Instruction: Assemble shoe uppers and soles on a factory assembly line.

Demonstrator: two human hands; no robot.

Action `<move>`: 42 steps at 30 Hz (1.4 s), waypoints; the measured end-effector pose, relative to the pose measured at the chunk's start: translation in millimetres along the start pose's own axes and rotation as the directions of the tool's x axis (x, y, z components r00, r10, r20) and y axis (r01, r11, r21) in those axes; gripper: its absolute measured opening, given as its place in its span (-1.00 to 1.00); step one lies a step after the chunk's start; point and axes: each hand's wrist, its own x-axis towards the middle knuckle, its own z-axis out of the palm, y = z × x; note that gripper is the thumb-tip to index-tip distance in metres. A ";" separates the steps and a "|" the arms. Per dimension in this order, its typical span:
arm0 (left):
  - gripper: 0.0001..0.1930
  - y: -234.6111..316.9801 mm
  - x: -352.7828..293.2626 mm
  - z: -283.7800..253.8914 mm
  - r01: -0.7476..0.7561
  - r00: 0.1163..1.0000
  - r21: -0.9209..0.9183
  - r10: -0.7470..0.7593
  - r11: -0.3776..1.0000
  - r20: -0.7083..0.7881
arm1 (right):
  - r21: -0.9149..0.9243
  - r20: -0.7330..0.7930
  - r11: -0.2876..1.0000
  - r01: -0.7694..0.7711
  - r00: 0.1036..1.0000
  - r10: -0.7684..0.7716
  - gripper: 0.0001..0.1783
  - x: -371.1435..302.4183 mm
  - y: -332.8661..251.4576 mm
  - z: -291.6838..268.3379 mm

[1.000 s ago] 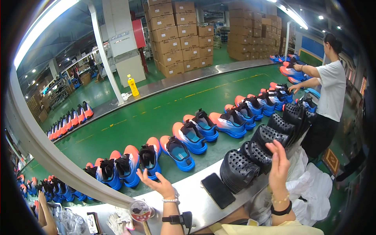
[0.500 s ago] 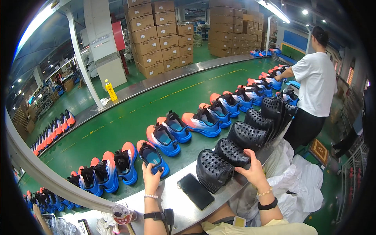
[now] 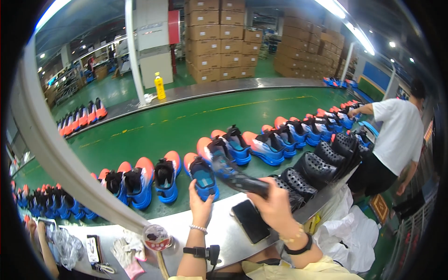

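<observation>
Head view: your two bare hands work just below the middle of the frame, each on its own piece.
Shoe in hand: the coral, white and blue shoe [image 3: 204, 176] sits near the centre of the frame, on the near side of the green surface [image 3: 186, 135], toe pointing up the frame, teal lining showing.
Left grip: your left hand [image 3: 200, 207] is closed around the heel of that shoe, digits on either side of it.
Right grip: your right hand [image 3: 275, 205] is wrapped around the near end of a long black item [image 3: 249, 183], right of centre; it is blurred, so you cannot tell exactly what it is.
Black item's far end: it slants up and left, overlapping a neighbouring shoe in the picture; whether they touch, you cannot tell.
Shoe line: similar shoes [image 3: 268, 149] run from the lower left to the right side of the frame, toes mostly facing away from you.
Black clogs: perforated clogs [image 3: 310, 170] stand packed together right of your right hand.
Metal ledge: bare metal ledge [image 3: 182, 219] crosses the lower frame, with a dark phone [image 3: 251, 221] lying between your wrists.
Lower left: white gloves [image 3: 123, 254] and a round container [image 3: 157, 237] are on the ledge.
Lower right: white plastic sheeting [image 3: 350, 228] is heaped.
Right edge: a co-worker [image 3: 396, 130] in a white shirt reaches toward the shoe line.
Top: a yellow bottle [image 3: 160, 87] stands left of stacked cartons [image 3: 224, 44].
</observation>
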 end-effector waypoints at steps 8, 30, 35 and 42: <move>-0.54 -10.8 -1.1 -5.1 -0.091 0.996 0.228 0.094 0.969 0.000 | -0.479 0.316 0.864 0.156 0.949 0.004 -0.58 82.4 23.4 146.2; -0.58 -5.4 4.3 -10.0 -0.015 0.996 0.091 0.023 0.996 -0.081 | -0.676 0.456 0.733 -0.079 0.737 0.499 -0.61 136.9 81.6 242.9; -0.53 -18.1 4.4 -1.9 -0.086 0.987 0.151 0.105 0.985 -0.125 | -0.502 0.556 0.864 0.046 0.783 0.281 -0.53 121.2 67.1 213.4; -0.46 -22.8 25.8 -15.8 -0.151 0.918 0.212 0.216 0.966 -0.334 | 0.194 0.419 0.941 0.277 0.844 -0.335 -0.56 22.9 -0.1 72.8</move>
